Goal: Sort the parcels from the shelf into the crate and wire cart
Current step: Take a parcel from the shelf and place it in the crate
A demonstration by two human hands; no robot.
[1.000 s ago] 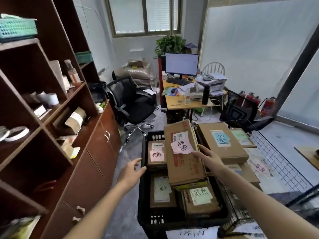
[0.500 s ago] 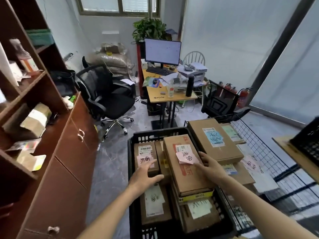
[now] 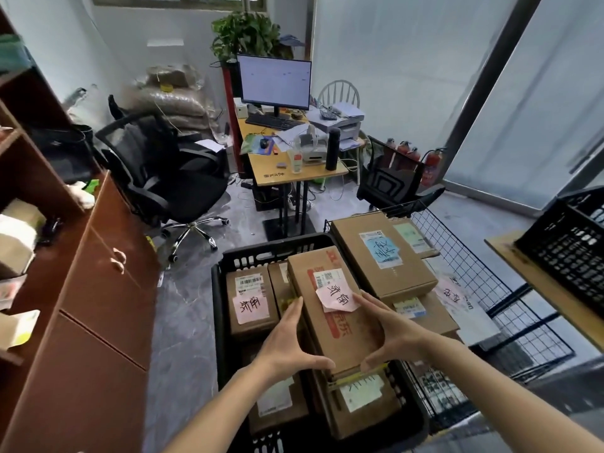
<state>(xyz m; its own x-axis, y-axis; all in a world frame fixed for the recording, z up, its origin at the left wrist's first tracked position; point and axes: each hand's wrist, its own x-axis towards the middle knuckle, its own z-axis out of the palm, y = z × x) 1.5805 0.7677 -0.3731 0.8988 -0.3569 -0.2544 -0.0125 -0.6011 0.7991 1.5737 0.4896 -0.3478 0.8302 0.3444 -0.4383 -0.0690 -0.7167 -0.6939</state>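
A black crate [image 3: 218, 308] stands on the floor below me, holding several cardboard parcels. On top of them lies a long parcel with a pink note [image 3: 330, 308]. My left hand [image 3: 287, 341] presses straight fingers against its left side, thumb along the near end. My right hand [image 3: 389, 335] rests flat on its top right, thumb also at the near end. Beside the crate on the right, the wire cart [image 3: 464, 253] holds more parcels, topped by a big box with a blue note [image 3: 382, 253]. The brown shelf [image 3: 29, 165] at left still has parcels [image 3: 16, 243].
A brown cabinet [image 3: 98, 289] runs along the left. A black office chair [image 3: 163, 171] and a desk [image 3: 294, 171] with a monitor stand behind the crate. A second black crate [image 3: 568, 243] sits on a wooden tabletop at right.
My view swung down and right, away from the shelf. The long parcel went down onto the others in the crate, and both hands slid back to its near end.
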